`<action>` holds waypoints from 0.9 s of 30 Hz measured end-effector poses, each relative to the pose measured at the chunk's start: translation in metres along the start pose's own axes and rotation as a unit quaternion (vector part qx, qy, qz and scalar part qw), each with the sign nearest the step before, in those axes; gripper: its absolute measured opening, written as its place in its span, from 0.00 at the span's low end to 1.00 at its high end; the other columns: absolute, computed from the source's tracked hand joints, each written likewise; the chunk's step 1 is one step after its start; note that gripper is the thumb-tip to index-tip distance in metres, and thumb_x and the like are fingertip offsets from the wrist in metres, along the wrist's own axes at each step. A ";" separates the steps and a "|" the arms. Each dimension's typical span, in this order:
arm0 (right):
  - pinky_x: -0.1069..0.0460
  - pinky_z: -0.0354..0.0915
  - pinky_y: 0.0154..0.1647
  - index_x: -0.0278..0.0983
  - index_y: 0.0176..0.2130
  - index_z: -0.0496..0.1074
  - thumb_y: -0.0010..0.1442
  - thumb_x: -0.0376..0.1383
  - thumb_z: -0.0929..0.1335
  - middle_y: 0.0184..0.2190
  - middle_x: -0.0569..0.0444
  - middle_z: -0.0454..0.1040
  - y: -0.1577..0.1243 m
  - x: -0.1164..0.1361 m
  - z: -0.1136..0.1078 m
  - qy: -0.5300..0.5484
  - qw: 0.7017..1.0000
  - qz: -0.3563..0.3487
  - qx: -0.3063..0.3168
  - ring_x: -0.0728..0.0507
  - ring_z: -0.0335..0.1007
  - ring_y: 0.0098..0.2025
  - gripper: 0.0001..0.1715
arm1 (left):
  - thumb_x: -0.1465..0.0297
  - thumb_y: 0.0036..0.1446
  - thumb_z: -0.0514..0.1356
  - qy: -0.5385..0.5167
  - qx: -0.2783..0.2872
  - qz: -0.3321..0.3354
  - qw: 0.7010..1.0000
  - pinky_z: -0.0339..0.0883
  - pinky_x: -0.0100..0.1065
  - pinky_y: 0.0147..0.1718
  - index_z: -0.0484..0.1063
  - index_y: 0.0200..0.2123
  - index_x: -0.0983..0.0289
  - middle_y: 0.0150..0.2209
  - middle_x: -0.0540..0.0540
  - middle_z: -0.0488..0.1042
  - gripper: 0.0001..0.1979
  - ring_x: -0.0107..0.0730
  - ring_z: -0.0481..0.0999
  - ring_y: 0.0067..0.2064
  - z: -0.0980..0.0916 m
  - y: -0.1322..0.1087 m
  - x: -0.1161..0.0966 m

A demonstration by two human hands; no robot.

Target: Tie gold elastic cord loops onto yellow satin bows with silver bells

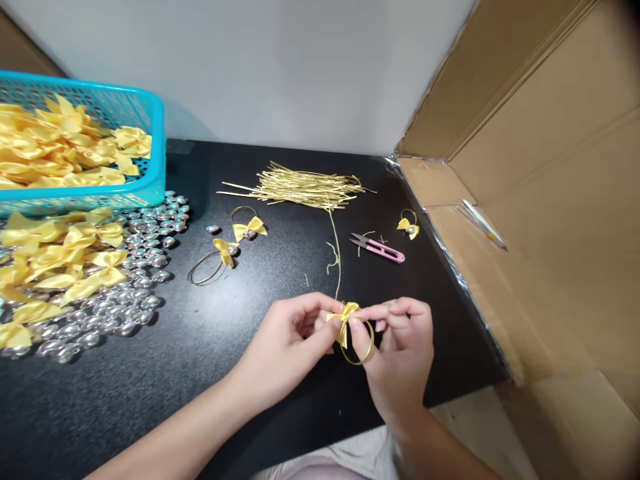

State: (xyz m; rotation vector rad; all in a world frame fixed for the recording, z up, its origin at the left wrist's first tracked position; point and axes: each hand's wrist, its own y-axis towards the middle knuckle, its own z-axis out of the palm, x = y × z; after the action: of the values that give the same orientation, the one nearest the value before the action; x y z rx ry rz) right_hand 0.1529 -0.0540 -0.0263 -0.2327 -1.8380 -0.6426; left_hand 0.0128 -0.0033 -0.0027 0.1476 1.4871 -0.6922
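Between my two hands is a yellow ribbon bow (349, 311) with a gold cord loop (358, 363) hanging below it. My left hand (300, 337) pinches the bow's left side between thumb and fingers. From the right, my right hand (400, 340) pinches the bow near its knot, with the loop beside its thumb. A thin yellow thread (338, 257) runs from the bow up toward a bundle of gold cords (305, 187). Pink thread snips (379, 248) lie beyond my right hand. Whether a bead sits on the held bow is hidden.
A turquoise basket (159, 143) of yellow bows stands at the back left. Loose bows (65, 257) and silver beads (127, 313) spread before it. Several bows with loops (250, 229) lie on the black table (210, 373). Cardboard walls (550, 167) close the right side, with a white-handled tool (483, 223) there.
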 end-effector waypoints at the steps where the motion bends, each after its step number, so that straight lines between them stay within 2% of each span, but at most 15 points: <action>1: 0.53 0.62 0.31 0.41 0.36 0.63 0.54 0.33 0.74 0.28 0.60 0.72 0.000 0.000 0.001 0.010 1.000 -0.005 0.001 0.49 0.68 0.30 0.17 | 0.63 0.57 0.61 -0.002 -0.002 -0.001 1.000 0.66 0.28 0.28 0.76 0.38 0.67 0.27 0.53 0.74 0.13 0.26 0.69 0.28 0.000 0.000 0.000; 5: 0.53 0.62 0.31 0.41 0.38 0.59 0.53 0.32 0.75 0.27 0.62 0.75 0.001 0.003 0.003 0.029 0.999 -0.020 -0.001 0.49 0.70 0.30 0.22 | 0.63 0.56 0.61 -0.006 -0.006 0.001 1.000 0.65 0.27 0.27 0.76 0.37 0.67 0.25 0.52 0.73 0.13 0.26 0.69 0.27 0.002 0.001 -0.002; 15: 0.55 0.65 0.33 0.41 0.38 0.60 0.53 0.29 0.74 0.28 0.61 0.74 -0.001 0.002 0.005 0.025 0.999 -0.027 -0.020 0.50 0.72 0.31 0.20 | 0.65 0.58 0.59 0.027 -0.021 0.023 0.999 0.67 0.31 0.29 0.75 0.39 0.65 0.26 0.52 0.74 0.11 0.29 0.72 0.28 0.001 0.000 0.002; 21: 0.56 0.65 0.33 0.41 0.37 0.61 0.53 0.31 0.74 0.28 0.62 0.73 0.001 0.001 0.007 0.020 1.000 -0.011 -0.014 0.51 0.73 0.31 0.19 | 0.66 0.61 0.58 0.068 -0.032 0.066 0.995 0.68 0.30 0.30 0.70 0.46 0.61 0.28 0.49 0.74 0.11 0.30 0.74 0.30 -0.001 -0.001 0.006; 27: 0.53 0.66 0.33 0.41 0.37 0.60 0.53 0.31 0.73 0.28 0.60 0.73 0.001 0.001 0.006 0.018 1.000 0.012 -0.004 0.48 0.73 0.30 0.18 | 0.67 0.62 0.58 0.114 -0.032 0.115 0.986 0.69 0.30 0.34 0.68 0.46 0.60 0.27 0.47 0.75 0.09 0.28 0.76 0.30 0.000 -0.003 0.003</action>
State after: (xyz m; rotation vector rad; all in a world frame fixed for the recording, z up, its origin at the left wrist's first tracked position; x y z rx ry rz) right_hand 0.1481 -0.0500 -0.0268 -0.2472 -1.7957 -0.6341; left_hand 0.0116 -0.0066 -0.0047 0.3530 1.6763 -0.4522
